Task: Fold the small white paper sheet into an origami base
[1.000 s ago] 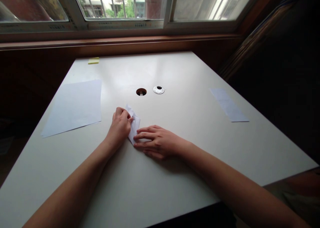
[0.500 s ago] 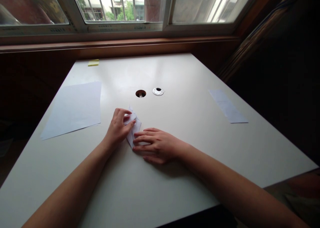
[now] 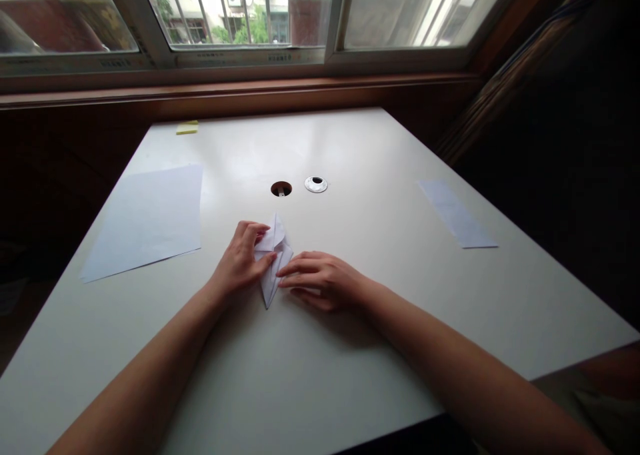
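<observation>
A piece of white paper (image 3: pixel 271 283), folded into a pointed diamond shape with several layers, lies on the table with one tip facing me. My left hand (image 3: pixel 243 255) is closed on its left side, thumb across the lower folds and fingers at the upper flap. From the right, my right hand (image 3: pixel 325 278) reaches the paper's edge with outstretched fingertips; its thumb is apart from the fingers and nothing is gripped between them. The left fingers cover part of the paper's left edge.
On the white table (image 3: pixel 370 388) lie a large paper sheet (image 3: pixel 150 218) at left, a narrow paper strip (image 3: pixel 457 214) at right and yellow sticky notes (image 3: pixel 187 128) at the far edge. Beyond my hands are a round cable hole (image 3: pixel 281 188) and a metal grommet (image 3: pixel 316 184).
The folded paper has shifted slightly right and turned, so more of its upper tip and front point shows. My left hand moved with it; my right fingers have drawn back from its lower part.
</observation>
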Motion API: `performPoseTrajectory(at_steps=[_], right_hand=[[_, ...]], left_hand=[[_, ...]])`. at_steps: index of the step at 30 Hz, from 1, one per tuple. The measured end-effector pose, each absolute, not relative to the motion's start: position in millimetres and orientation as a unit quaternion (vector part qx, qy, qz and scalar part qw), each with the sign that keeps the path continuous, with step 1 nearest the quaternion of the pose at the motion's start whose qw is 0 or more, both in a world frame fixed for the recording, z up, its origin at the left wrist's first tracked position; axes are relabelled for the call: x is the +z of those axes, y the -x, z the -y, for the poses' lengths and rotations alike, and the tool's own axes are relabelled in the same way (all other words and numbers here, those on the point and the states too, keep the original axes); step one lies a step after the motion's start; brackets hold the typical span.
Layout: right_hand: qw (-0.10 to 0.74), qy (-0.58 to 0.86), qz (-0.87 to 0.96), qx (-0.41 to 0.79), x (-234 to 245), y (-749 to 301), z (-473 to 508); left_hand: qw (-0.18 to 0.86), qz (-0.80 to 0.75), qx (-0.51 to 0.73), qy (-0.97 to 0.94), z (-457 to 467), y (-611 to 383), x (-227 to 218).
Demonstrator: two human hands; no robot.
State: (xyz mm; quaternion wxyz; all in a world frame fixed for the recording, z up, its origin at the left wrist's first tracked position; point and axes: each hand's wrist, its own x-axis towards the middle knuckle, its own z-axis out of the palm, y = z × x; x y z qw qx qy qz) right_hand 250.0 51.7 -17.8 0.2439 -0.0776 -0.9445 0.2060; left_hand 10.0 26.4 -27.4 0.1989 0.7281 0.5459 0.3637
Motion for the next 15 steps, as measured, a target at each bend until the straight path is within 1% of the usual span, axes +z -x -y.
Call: performPoseTrajectory(at_steps=[3,5,9,15], right_hand=[[0.305,0.162,0.919,0.188,-22.1,-252.4,-59.6],[0.318,0.209,0.909,0.169,-23.0,-253.1,-62.4],[0.274,0.257,0.915,0.15,-22.3,-252.6,-62.1],[0.226,0.279,0.911,0.205,-18.8,-252.6,-60.8]], left_hand=[[0.211,-0.506,0.343,-0.763,-24.7,-12.1,-24.6],[0.218,-0.476,0.33,-0.786,-22.9,-13.9,-22.2],[0.242,-0.416,0.324,-0.814,-19.8,-15.8,-20.1],[0.234,-0.397,0.3,-0.835,-19.0,-15.7,-21.3]])
